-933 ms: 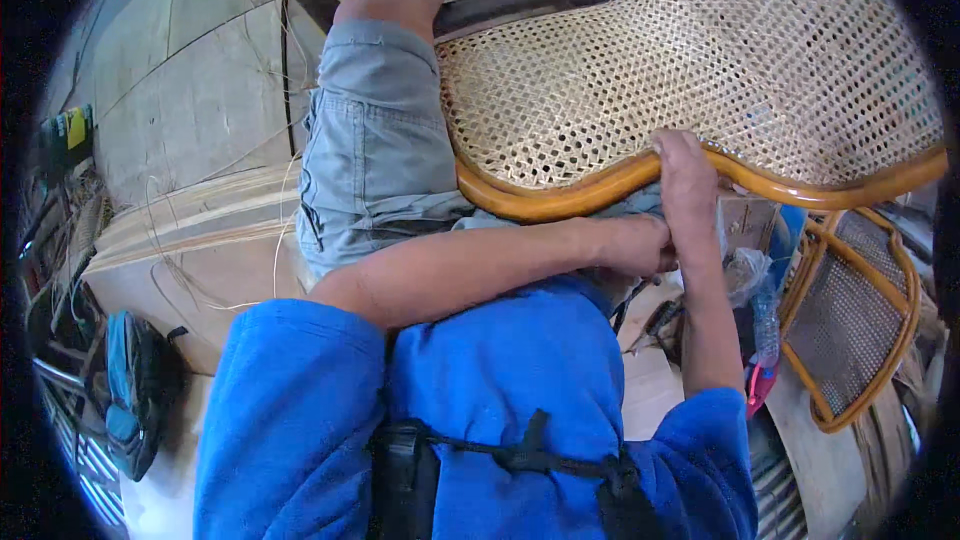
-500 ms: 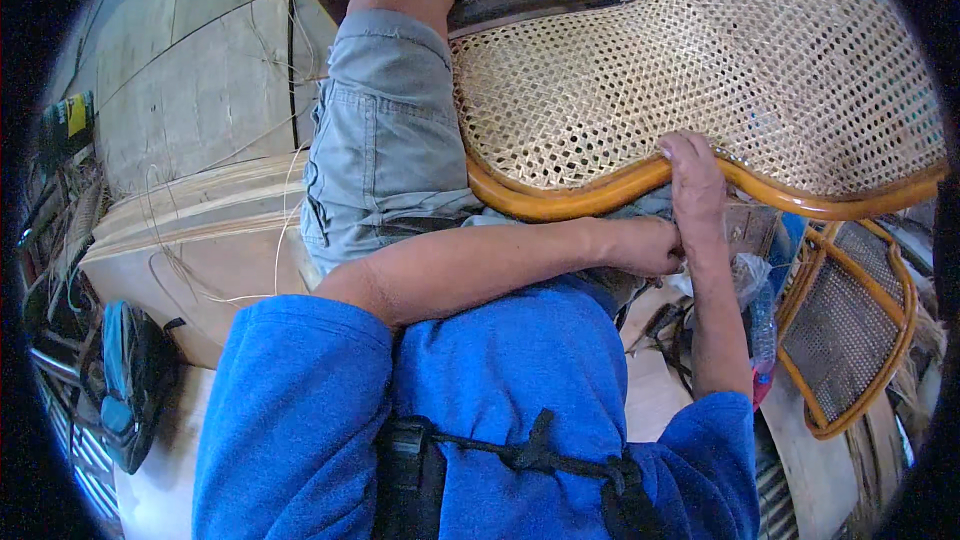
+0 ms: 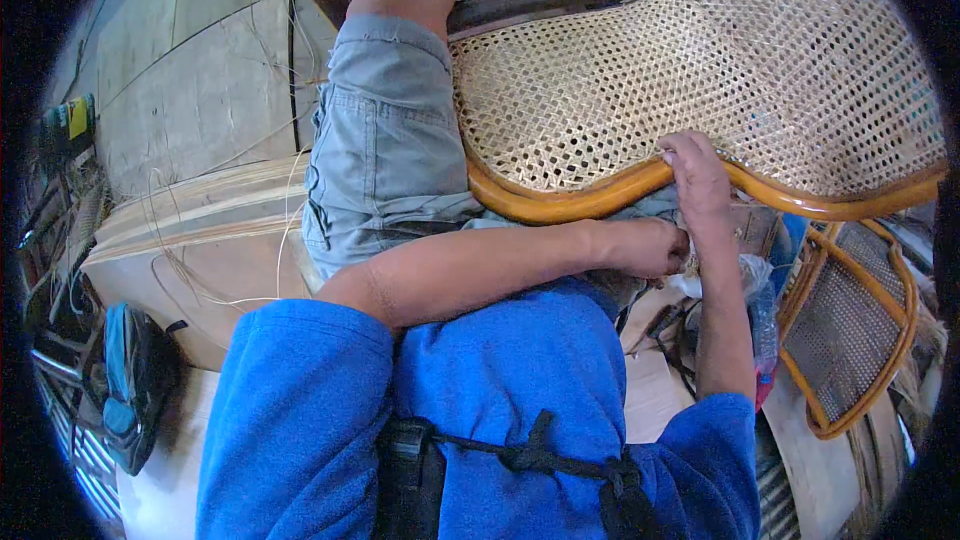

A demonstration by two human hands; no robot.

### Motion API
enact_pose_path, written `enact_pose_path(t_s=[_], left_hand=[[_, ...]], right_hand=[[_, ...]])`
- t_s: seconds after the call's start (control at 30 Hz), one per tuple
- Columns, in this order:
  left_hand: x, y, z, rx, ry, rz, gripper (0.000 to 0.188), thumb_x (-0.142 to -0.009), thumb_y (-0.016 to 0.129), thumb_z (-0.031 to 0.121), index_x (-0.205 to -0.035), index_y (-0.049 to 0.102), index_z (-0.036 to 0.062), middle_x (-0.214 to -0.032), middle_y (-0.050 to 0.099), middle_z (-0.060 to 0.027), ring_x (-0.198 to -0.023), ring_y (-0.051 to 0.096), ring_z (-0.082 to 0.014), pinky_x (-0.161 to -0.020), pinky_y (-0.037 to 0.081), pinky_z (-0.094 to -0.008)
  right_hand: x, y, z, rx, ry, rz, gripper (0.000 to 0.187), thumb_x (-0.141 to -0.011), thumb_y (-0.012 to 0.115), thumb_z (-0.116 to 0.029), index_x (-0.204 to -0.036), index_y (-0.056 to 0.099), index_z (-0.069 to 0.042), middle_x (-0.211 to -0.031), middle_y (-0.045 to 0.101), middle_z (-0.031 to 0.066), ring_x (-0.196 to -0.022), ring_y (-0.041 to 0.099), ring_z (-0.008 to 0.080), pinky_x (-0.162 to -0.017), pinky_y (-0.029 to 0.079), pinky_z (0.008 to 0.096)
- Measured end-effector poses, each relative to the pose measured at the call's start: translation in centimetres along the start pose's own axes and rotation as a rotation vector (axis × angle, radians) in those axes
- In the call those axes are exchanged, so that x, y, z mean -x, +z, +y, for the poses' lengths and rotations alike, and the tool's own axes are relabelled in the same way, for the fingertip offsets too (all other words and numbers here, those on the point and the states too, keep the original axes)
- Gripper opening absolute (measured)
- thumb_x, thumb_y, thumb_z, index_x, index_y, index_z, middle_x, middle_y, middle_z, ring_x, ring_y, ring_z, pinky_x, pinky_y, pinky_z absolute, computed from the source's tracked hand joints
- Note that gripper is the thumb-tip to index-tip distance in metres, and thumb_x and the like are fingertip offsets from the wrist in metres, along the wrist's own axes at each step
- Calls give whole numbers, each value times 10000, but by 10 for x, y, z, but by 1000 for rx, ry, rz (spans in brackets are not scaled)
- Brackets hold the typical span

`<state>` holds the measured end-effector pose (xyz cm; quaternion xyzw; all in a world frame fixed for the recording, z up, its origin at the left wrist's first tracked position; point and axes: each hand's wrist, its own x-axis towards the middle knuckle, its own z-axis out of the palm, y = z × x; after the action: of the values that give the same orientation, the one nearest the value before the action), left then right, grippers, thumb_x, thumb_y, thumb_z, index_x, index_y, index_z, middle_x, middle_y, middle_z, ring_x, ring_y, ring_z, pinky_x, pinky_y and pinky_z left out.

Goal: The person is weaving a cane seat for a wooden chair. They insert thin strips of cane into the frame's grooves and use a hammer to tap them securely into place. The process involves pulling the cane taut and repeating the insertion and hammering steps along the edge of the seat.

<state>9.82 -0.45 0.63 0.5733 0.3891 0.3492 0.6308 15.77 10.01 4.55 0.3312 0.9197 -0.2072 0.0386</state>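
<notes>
A woven cane panel [image 3: 640,70] with an orange-brown rattan frame [image 3: 560,206] lies over my lap, to the right of my bare knee. My right hand [image 3: 700,185] is closed over the near edge of that frame, fingertips at the cane's border. My left arm crosses my body to the right. At its end, my left hand [image 3: 648,248] is curled closed beside my right wrist, just below the frame. Whatever its fingers may hold is hidden. A crumpled clear plastic bag [image 3: 752,270] is close to both hands.
Another rattan-framed cane piece [image 3: 845,325] leans at the right. Stacked plywood sheets [image 3: 200,195] with loose cane strands stand at the left, above a blue-and-black backpack [image 3: 130,385]. Dark curved wooden legs [image 3: 550,2] lie at the top.
My left hand has shifted slightly to the right, under my right wrist. My right hand keeps its place on the frame, its wrist turned a little.
</notes>
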Motion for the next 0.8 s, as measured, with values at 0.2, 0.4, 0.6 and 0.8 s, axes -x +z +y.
enact_pose_path(t_s=[0.2,0.4,0.6,0.8], left_hand=[[2,-5,6,16,-39,-45,247,-808,491,208,-891,589,-3,-877,620,-217,-814,599,-375,-771,461,-450],[0,-5,5,38,-64,-53,256,-803,496,210,-902,588,-7,-880,619,-221,-823,602,-367,-778,462,-450],[-1,-6,3,52,-36,-50,268,-794,505,203,-927,597,-11,-880,620,-227,-812,603,-370,-779,465,-449],[-2,-7,5,36,-47,-58,269,-796,505,204,-930,604,-6,-888,623,-225,-811,604,-368,-783,466,-443]], right_hand=[[0,0,-1,94,20,-25,155,-819,526,-129,-959,574,-83,-980,552,115,-896,560,313,-752,460,388],[3,1,2,88,-43,-3,183,-817,527,-131,-984,577,-77,-994,550,125,-914,558,308,-758,463,383],[3,0,1,103,-87,18,184,-807,529,-107,-978,579,-63,-969,550,135,-885,561,313,-739,465,376],[5,1,3,77,-98,23,170,-807,530,-106,-964,574,-59,-920,550,123,-823,568,306,-688,467,382]])
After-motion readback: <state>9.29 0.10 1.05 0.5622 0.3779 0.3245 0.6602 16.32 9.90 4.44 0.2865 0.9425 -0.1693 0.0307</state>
